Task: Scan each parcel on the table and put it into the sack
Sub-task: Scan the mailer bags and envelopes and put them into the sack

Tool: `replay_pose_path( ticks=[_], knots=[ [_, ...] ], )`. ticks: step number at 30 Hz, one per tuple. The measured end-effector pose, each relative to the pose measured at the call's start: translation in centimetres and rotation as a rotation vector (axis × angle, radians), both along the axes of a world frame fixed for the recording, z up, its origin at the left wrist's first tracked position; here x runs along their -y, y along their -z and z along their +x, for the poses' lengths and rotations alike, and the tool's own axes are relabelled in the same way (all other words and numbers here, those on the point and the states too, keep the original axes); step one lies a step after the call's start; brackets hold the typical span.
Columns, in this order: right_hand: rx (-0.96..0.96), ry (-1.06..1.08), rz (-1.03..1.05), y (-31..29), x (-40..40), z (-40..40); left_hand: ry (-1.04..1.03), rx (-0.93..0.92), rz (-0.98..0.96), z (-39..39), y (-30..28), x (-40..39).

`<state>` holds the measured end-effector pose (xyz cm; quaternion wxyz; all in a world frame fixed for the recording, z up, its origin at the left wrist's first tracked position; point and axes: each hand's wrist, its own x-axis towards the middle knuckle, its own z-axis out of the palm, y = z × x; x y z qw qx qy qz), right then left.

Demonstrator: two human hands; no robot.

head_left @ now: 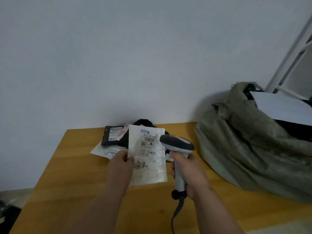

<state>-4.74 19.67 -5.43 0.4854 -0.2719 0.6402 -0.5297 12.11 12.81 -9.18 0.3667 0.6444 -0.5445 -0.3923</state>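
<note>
Left hand (121,160) pinches flat white plastic labelled parcel (148,159) by its left edge; right hand (187,169), just beside it, grips grey handheld barcode scanner (177,146).

Head view, down over table (70,174)

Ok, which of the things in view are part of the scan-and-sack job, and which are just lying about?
Job:
white parcel in left hand
scanner in right hand
parcel pile on the table
green sack, holding a white parcel already

Lying about:
white frame against the wall
</note>
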Motion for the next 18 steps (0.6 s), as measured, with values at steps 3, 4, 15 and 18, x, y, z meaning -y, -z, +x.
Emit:
replay_pose_path(
  ticks=[3,4,15,18],
  knots=[
    [-0.021,0.062,-0.042,-1.4,-1.7,-0.9,0.022,-0.023,-0.059,-1.0,-1.1,-1.0],
    [-0.032,0.086,-0.053,-1.9,-2.2,-1.3,0.029,-0.045,-0.074,-1.5,-1.6,-1.3],
    [-0.028,0.311,-0.18,-6.8,-6.3,-8.7,0.037,-0.159,-0.412,-10.5,-10.3,-2.8],
    [-0.034,0.337,-0.206,-8.1,-8.0,-11.9,0.06,-0.133,-0.527,-14.7,-12.8,-3.5]
  ],
)
